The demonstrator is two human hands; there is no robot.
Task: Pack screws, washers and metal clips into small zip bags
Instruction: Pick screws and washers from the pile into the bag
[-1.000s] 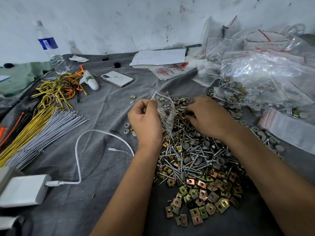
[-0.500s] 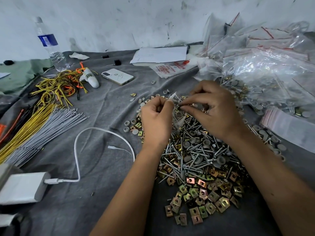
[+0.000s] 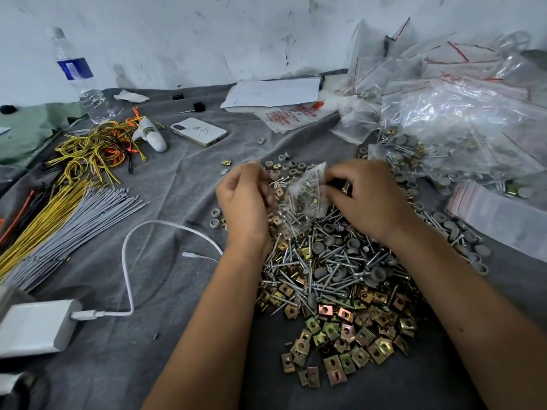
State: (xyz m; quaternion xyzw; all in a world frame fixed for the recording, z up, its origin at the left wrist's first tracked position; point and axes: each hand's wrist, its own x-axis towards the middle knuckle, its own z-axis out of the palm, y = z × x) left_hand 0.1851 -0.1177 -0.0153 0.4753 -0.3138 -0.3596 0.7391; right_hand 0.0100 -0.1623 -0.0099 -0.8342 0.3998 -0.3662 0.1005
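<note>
Two hands meet above the hardware pile (image 3: 334, 276): right hand (image 3: 367, 199) pinches a small zip bag (image 3: 307, 193) of screws; left hand (image 3: 244, 199), at its nine o'clock, is curled, its grip blurred. Open grey surface (image 3: 165, 190) lies toward nine o'clock.

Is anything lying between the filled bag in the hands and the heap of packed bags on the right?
Nothing tall blocks it. The small bag, held by the right hand, has only loose grey washers flat on the cloth between it and the heap of packed bags. The left hand is on the far side.
</note>
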